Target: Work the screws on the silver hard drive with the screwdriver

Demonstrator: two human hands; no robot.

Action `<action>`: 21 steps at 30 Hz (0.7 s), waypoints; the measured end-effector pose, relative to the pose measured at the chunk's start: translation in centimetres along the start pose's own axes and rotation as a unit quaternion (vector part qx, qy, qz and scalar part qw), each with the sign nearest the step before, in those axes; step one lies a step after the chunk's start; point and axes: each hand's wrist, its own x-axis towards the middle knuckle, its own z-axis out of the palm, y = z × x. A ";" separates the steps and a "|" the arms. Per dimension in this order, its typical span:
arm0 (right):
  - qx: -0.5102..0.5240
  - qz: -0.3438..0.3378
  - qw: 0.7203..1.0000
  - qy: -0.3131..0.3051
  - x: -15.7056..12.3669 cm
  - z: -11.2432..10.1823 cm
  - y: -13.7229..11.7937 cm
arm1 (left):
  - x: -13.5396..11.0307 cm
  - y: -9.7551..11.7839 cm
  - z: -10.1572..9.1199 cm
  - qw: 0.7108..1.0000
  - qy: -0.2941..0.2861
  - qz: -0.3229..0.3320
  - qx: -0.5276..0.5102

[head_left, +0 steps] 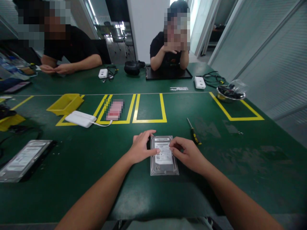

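Worktop point(92, 153), green and banded with yellow tape, runs the full width of the view. At its left end lies a second drive point(27, 158), label up and slanting. Beyond it a seated person point(74, 44) in black rests both forearms on the far side. Next comes a yellow bin point(66, 103), with a white slab point(79, 119) just in front, joined by a white cable point(104, 125) to a pink object point(115, 110) that is blurred out. Near the middle, the left hand point(141, 148) lays its thumb on the label of the hard drive point(166, 158), its other fingers about the far left corner; I cannot tell whether they clamp it or only steady it. The hard drive sits flat on the worktop, between the two hands. At its right edge the fingers of the right hand point(188, 152) are drawn together over the label's side, and whether they pinch anything cannot be told. Just past them lies a screwdriver point(195, 136) with a black-and-yellow handle, and farther right stands a metal bowl point(229, 98) of dark items.
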 end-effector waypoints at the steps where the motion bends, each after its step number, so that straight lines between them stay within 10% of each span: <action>1: 0.010 0.005 1.000 -0.003 0.0 0.1 0.2 | 0.0 0.0 -0.1 1.000 -0.003 -0.002 -0.004; 21: 0.160 0.063 0.983 0.061 0.2 0.6 1.6 | 0.0 -0.1 -0.4 1.000 -0.006 0.005 -0.015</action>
